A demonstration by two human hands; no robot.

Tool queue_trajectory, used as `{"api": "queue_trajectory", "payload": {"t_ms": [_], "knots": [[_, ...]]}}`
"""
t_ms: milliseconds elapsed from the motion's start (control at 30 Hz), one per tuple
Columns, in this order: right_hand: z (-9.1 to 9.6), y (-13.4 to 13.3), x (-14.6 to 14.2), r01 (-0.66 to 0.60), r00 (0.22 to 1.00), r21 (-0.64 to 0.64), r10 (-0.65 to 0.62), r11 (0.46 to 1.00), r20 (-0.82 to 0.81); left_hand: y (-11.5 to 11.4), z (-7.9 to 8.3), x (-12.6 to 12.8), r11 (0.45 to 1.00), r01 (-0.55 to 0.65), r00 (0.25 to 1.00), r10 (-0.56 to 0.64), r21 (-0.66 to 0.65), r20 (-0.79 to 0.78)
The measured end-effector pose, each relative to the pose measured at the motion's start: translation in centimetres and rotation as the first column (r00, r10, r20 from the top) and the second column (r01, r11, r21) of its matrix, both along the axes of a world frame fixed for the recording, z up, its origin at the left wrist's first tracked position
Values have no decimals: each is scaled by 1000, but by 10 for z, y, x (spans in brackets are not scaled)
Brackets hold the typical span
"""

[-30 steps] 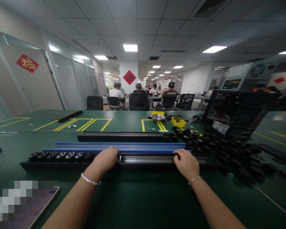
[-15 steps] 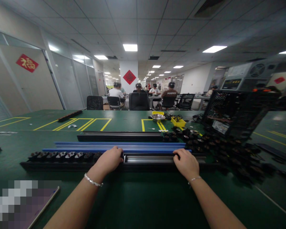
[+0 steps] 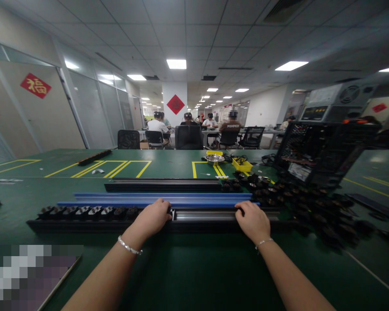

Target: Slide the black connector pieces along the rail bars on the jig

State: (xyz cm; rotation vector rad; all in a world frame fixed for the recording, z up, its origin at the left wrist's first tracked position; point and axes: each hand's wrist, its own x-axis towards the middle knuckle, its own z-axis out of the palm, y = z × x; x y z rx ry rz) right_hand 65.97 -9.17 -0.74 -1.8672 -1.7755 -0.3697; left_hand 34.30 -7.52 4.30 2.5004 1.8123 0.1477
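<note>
A long black rail point(image 3: 207, 217) with a metallic inner channel lies across the green table in front of me. Several small black modules point(image 3: 95, 211) stand in a row along its left part. My left hand point(image 3: 154, 216) is closed at the right end of this row, its fingertips over a black module that is mostly hidden. A small pale metal edge point(image 3: 173, 214) shows just beside those fingertips. Farther right, my right hand point(image 3: 253, 219) is closed with bent fingers on the far edge of the same rail.
Blue rails point(image 3: 181, 199) and another black rail point(image 3: 162, 185) lie behind. At right are a pile of loose black modules point(image 3: 324, 214) and a computer case point(image 3: 314, 155). Farther back stand a metal bowl point(image 3: 215, 159) and a yellow tray point(image 3: 242, 166). People sit beyond the table.
My left hand has slid slightly to the right along the rail, and the pale metal edge has shifted right with it. My right hand stays almost in place.
</note>
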Motion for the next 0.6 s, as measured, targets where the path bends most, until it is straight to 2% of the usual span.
{"api": "queue_trajectory", "payload": {"t_ms": [600], "knots": [[-1, 0, 0, 1, 1000, 12, 0, 1000, -18, -3, -7, 12, 1000, 21, 994, -23, 21, 104]]}}
